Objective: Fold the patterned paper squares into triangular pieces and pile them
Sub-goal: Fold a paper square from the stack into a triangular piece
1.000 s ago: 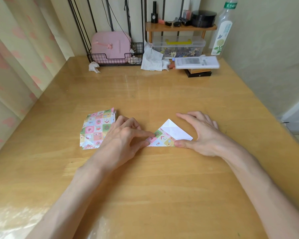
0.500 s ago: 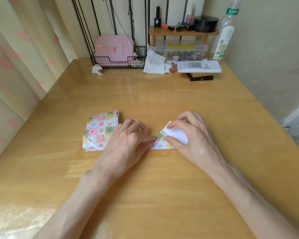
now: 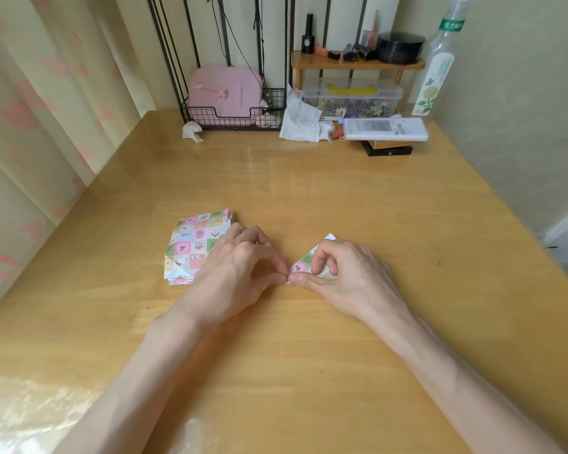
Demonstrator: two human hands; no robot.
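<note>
A small folded piece of patterned paper (image 3: 304, 263) lies on the wooden table (image 3: 309, 371) in front of me. My right hand (image 3: 345, 276) covers most of it and pinches its left corner between thumb and forefinger. My left hand (image 3: 233, 273) has its fingers curled, its fingertips meeting the same corner from the left. A white tip of the paper pokes out behind my right hand. To the left, partly under my left hand, sits a pile of patterned paper (image 3: 194, 247).
Along the back edge stand a wire basket (image 3: 233, 117) with a pink case, crumpled tissues (image 3: 300, 121), a clear plastic box (image 3: 351, 98) under a small wooden shelf, a white remote (image 3: 384, 128) and a tall bottle (image 3: 436, 60). Curtains hang at the left.
My right hand has folded the white right flap over to the left, so the patterned side now shows. Its thumb now meets my left fingertips at the left corner.
</note>
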